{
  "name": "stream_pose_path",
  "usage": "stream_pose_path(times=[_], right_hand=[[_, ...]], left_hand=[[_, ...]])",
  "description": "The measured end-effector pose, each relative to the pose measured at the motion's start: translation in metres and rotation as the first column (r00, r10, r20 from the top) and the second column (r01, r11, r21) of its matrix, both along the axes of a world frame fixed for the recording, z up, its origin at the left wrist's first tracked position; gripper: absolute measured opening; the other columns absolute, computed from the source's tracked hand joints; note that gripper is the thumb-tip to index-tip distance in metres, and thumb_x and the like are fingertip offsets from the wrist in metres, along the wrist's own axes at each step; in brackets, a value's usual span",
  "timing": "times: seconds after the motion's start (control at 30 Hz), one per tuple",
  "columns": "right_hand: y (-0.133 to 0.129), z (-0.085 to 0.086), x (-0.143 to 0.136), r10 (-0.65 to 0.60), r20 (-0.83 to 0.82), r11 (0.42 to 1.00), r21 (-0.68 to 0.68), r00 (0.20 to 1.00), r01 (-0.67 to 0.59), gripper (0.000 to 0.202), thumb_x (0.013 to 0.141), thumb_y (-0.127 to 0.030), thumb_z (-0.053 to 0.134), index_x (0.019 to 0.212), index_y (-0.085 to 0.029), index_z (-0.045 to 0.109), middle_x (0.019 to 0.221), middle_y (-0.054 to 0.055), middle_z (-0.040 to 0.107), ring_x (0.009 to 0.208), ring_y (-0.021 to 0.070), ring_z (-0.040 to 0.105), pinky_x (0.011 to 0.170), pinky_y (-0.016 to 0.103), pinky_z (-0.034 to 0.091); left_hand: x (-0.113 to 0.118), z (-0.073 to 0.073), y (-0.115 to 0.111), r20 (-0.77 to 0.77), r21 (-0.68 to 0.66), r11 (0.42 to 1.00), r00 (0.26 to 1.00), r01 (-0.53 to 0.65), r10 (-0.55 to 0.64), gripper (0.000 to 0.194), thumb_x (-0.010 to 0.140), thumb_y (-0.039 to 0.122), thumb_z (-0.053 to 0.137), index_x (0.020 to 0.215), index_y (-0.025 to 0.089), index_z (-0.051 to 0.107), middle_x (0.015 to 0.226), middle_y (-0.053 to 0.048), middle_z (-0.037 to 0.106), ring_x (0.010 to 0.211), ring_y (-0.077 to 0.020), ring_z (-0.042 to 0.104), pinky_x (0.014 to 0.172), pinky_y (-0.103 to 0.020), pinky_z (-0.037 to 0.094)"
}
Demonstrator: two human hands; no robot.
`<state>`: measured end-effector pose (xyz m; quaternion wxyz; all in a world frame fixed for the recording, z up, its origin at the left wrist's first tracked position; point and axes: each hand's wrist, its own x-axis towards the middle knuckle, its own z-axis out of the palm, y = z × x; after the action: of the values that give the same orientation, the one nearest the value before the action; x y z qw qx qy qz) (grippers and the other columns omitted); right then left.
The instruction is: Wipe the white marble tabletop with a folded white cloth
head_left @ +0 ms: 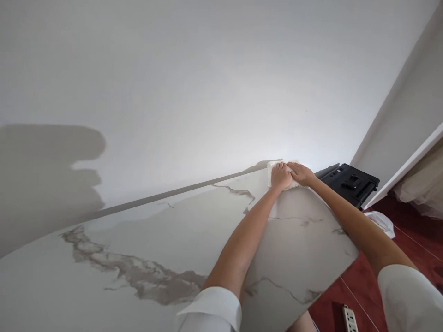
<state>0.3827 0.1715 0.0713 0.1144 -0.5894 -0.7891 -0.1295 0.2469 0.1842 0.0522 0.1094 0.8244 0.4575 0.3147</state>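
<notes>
A white cloth (273, 173) lies bunched on the far corner of a white marble-patterned tabletop (194, 216), close to the wall. On top of it, my left hand (282, 176) presses down with its fingers bent over the fabric. My right hand (302, 174) grips the same cloth from the right, its fingertips touching or nearly touching my left hand. Both arms are stretched far forward across the table. Part of the cloth is hidden beneath the hands.
A pale wall (207, 92) runs along the table's far edge, with a narrow dark gap between. Past the right end stand a black case (356, 182) and a white plastic item (382, 223). On the red floor (367, 281) lies a power strip (350, 319); a light curtain (422, 180) hangs right.
</notes>
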Motion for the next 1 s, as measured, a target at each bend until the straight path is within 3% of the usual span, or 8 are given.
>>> stream_pose_path(times=[0.13,0.33,0.57,0.67,0.77,0.9,1.0], right_hand=[[0.018,0.0,-0.036,0.02,0.021,1.0,-0.005,1.0,-0.02,0.048,0.088,-0.024,0.035,0.134,-0.015,0.044,0.136,0.009,0.049,0.126,0.0238,0.043,0.104,0.04,0.033],[0.021,-0.006,-0.099,0.039,0.058,0.998,-0.058,0.998,-0.036,0.048,0.09,-0.029,0.036,0.135,-0.012,0.044,0.137,0.012,0.048,0.127,0.0255,0.042,0.104,0.039,0.032],[0.008,-0.009,-0.198,0.327,0.169,0.942,-0.129,0.93,-0.308,0.054,0.092,-0.046,0.037,0.135,-0.013,0.043,0.134,0.014,0.05,0.121,0.028,0.048,0.097,0.042,0.038],[0.019,-0.03,-0.247,0.432,0.147,0.902,-0.098,0.89,-0.421,0.053,0.094,-0.043,0.035,0.136,-0.011,0.04,0.137,0.014,0.047,0.127,0.0265,0.041,0.102,0.04,0.033],[0.08,-0.08,-0.269,0.488,0.065,0.872,-0.078,0.87,-0.483,0.053,0.095,-0.042,0.035,0.136,-0.009,0.04,0.14,0.017,0.042,0.131,0.0275,0.035,0.105,0.04,0.028],[0.21,-0.156,-0.26,0.606,-0.049,0.791,-0.067,0.794,-0.608,0.052,0.094,-0.041,0.038,0.132,-0.006,0.043,0.139,0.02,0.043,0.13,0.0292,0.036,0.105,0.042,0.028],[0.27,-0.188,-0.267,0.687,-0.123,0.718,-0.036,0.716,-0.695,0.05,0.093,-0.041,0.039,0.128,-0.005,0.046,0.137,0.02,0.045,0.128,0.0296,0.038,0.104,0.042,0.028]], left_hand=[[-0.031,-0.004,0.02,-0.012,0.01,0.999,0.999,-0.033,0.033,0.045,0.089,0.018,0.032,0.133,0.01,0.04,0.144,-0.012,0.037,0.134,-0.0224,0.028,0.11,-0.038,0.02],[-0.095,-0.019,0.024,-0.072,0.037,0.997,0.995,-0.065,0.068,0.042,0.09,0.016,0.03,0.13,0.009,0.042,0.14,-0.013,0.042,0.131,-0.0221,0.033,0.109,-0.037,0.023],[-0.221,-0.039,0.002,-0.122,0.105,0.99,0.987,-0.092,0.105,0.043,0.086,0.017,0.034,0.127,0.009,0.044,0.138,-0.012,0.045,0.13,-0.0189,0.036,0.108,-0.032,0.026],[-0.273,-0.054,0.002,-0.103,0.079,0.981,0.978,-0.175,0.183,0.044,0.084,0.018,0.035,0.127,0.011,0.046,0.137,-0.01,0.047,0.13,-0.019,0.037,0.109,-0.032,0.026],[-0.296,-0.09,0.051,-0.081,-0.007,0.962,0.959,-0.273,0.271,0.048,0.082,0.017,0.034,0.129,0.016,0.047,0.14,-0.006,0.045,0.132,-0.0178,0.035,0.11,-0.031,0.024],[-0.286,-0.149,0.163,-0.043,-0.183,0.895,0.913,-0.407,0.406,0.055,0.079,0.019,0.033,0.132,0.015,0.045,0.144,-0.004,0.04,0.134,-0.0164,0.033,0.111,-0.03,0.022],[-0.289,-0.175,0.208,0.015,-0.239,0.817,0.84,-0.524,0.543,0.055,0.082,0.026,0.03,0.134,0.01,0.043,0.146,-0.006,0.036,0.134,-0.0157,0.033,0.111,-0.028,0.023]])
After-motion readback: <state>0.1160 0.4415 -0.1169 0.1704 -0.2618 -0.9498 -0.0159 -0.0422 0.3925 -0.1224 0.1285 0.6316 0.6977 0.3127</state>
